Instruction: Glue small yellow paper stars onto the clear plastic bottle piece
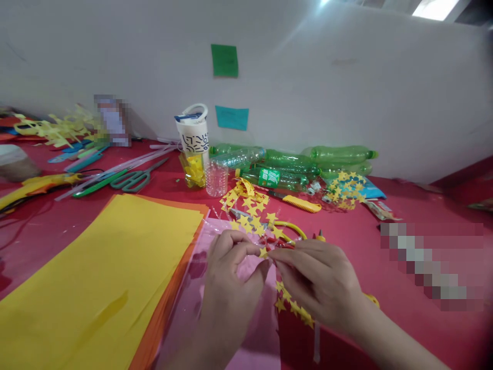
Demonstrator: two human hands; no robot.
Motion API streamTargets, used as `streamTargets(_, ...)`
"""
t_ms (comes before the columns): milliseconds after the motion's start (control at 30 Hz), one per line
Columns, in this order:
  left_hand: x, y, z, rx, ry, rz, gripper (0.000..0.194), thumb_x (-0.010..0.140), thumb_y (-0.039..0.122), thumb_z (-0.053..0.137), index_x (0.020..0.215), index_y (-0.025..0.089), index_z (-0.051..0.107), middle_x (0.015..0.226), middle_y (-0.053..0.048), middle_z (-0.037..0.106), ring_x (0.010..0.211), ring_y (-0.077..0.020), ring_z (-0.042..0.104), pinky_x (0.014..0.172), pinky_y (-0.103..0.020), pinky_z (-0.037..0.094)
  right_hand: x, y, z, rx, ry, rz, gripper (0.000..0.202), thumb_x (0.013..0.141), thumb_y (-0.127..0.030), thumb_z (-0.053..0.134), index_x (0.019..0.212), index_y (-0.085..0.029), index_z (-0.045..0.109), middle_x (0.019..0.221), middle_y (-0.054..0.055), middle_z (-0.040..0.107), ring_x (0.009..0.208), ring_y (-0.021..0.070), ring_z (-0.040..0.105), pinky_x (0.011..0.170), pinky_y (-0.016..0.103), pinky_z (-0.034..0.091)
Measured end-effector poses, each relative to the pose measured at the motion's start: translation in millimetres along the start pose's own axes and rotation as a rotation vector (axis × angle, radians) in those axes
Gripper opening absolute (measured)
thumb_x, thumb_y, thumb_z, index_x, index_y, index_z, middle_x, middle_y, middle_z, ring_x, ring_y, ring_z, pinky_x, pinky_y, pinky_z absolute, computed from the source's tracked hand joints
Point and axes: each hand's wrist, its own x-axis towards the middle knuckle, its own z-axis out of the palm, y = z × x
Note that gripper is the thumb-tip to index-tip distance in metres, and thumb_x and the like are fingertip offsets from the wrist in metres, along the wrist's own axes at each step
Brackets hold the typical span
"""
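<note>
My left hand (pixel 234 277) pinches a small yellow paper star (pixel 263 252) between thumb and index finger, above a pink sheet (pixel 254 303). At the star's right edge, my right hand (pixel 323 277) has its thumb and fingertips pressed together; whether they grip the star or a thin strand is too small to tell. More yellow stars (pixel 252 223) lie just beyond the hands, among clear strands. Another row of stars (pixel 295 306) hangs or lies below my right hand. Yellow-handled pliers (pixel 290 226) are partly hidden behind the fingers.
Yellow sheets (pixel 115 257) over orange ones cover the left front. Behind them lie green scissors (pixel 134 180) and a glue gun (pixel 34 187). A white cup (pixel 192 136), a clear plastic piece (pixel 216 179), green bottles (pixel 285 162) and a yellow cutter (pixel 302 203) stand or lie near the wall.
</note>
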Motion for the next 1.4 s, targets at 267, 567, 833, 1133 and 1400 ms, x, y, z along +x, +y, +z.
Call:
streamTargets(267,0.7,-2.4,1.2,0.002,-0.017,0.017,0.020,0.070,0.006,0.064,0.078,0.025,0.064,0.093,-0.001,0.054,0.091,-0.0189,0.056,0.081,-0.037,0.048,-1.8,4.7,1.2,0.001,-0.032,-0.003,0.021,0.087,-0.013,0.052,0.106,-0.017,0.060,0.071,0.003,0.066,0.065,0.0155,0.059,0.060,0.028,0.043)
streamTargets(567,0.3,-4.0,3.4,-0.049,0.018,0.028,0.017,0.072,0.008,0.066,0.073,0.024,0.064,0.089,0.000,0.054,0.087,-0.0173,0.057,0.077,-0.034,0.049,-1.9,6.5,2.6,-0.069,-0.051,-0.058,0.023,0.087,-0.013,0.050,0.107,-0.018,0.061,0.070,0.003,0.065,0.057,0.0147,0.053,0.054,0.029,0.036)
streamTargets(833,1.6,-2.5,-0.5,-0.034,-0.019,0.023,0.018,0.072,0.007,0.065,0.075,0.024,0.066,0.089,-0.001,0.055,0.086,-0.0172,0.057,0.077,-0.034,0.049,-1.1,2.9,3.4,-0.059,-0.035,-0.004,0.022,0.087,-0.015,0.049,0.106,-0.017,0.060,0.069,0.003,0.065,0.060,0.0150,0.056,0.057,0.028,0.039)
streamTargets(1133,0.2,-0.6,-1.2,0.000,-0.025,0.082,0.019,0.073,0.006,0.061,0.075,0.024,0.066,0.090,-0.002,0.056,0.089,-0.0182,0.058,0.080,-0.035,0.050,0.2,-2.9,2.3,-0.074,-0.125,0.156,0.020,0.084,-0.019,0.050,0.101,-0.021,0.060,0.057,-0.003,0.058,0.050,0.0132,0.051,0.050,0.025,0.028)
streamTargets(1400,1.3,1.7,-5.7,0.065,-0.006,0.166,0.016,0.075,0.008,0.060,0.082,0.021,0.067,0.090,-0.003,0.054,0.089,-0.0187,0.057,0.080,-0.035,0.049,0.6,-6.0,7.8,-0.164,-0.127,0.261,0.020,0.082,-0.022,0.050,0.098,-0.021,0.063,0.056,-0.001,0.062,0.049,0.0155,0.055,0.049,0.026,0.023)
